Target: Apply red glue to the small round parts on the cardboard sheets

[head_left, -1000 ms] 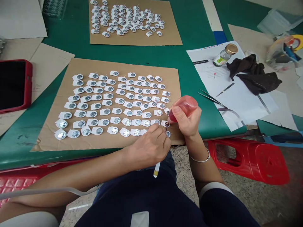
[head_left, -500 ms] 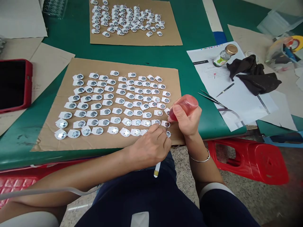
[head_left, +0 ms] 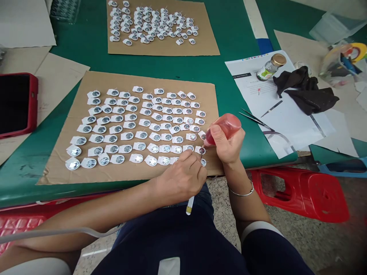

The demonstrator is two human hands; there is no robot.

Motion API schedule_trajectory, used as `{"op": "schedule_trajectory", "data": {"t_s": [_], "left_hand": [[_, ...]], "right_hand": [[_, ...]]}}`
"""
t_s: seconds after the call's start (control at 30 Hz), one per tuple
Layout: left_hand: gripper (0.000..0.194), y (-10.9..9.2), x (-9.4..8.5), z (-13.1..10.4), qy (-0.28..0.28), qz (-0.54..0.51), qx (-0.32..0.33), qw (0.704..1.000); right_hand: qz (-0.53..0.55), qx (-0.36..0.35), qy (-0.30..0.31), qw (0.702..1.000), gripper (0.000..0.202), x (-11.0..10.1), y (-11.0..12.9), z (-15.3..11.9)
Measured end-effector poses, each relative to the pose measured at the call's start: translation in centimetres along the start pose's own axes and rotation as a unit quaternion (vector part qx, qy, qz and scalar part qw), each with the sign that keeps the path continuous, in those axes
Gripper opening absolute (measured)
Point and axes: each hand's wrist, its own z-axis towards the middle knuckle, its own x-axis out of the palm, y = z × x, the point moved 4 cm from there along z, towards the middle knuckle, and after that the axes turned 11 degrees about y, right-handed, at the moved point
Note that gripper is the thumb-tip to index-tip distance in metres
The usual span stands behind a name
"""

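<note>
My right hand [head_left: 229, 147] grips a squeeze bottle [head_left: 228, 124] of pinkish red liquid, tilted so its nozzle points down left. The nozzle is close to a small round silver piece on a white tab [head_left: 200, 150], near the right edge of a cardboard sheet [head_left: 114, 78]. My left hand [head_left: 183, 176] is closed round a thin white-handled tool [head_left: 190, 206] with a gold band near its end. Its slender dark tip reaches that same piece; whether it touches cannot be made out. Similar pieces lie in rows across the cardboard, several with reddish marks near my hands.
A second cardboard sheet [head_left: 163, 50] with more pieces lies behind. Tweezers [head_left: 256, 119], a glass jar [head_left: 271, 67] and dark cloth [head_left: 312, 100] rest on or beside papers at right. A red-cased phone [head_left: 33, 101] lies left; a red stool [head_left: 327, 198] stands below right.
The whole view has shifted very slightly. Both hands, the bottle and the tool stay at the same piece with barely any visible movement.
</note>
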Motion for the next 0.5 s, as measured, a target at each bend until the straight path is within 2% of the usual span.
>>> {"op": "schedule_trajectory", "data": {"t_s": [0.2, 0.4, 0.5], "left_hand": [[0.018, 0.4, -0.4, 0.1, 0.005, -0.013, 0.003, 1.0], [0.017, 1.9, -0.5, 0.6, 0.026, -0.129, -0.018, 0.991], [0.013, 3.0, -0.5, 1.0, 0.055, -0.189, -0.033, 0.98]], "right_hand": [[-0.017, 0.013, -0.01, 1.0, 0.021, -0.4, -0.6, -0.2], [-0.063, 0.016, -0.027, 0.998, 0.023, -1.0, -1.1, -0.4], [-0.078, 0.011, -0.034, 0.996, 0.025, -1.1, -1.1, -0.4]]}}
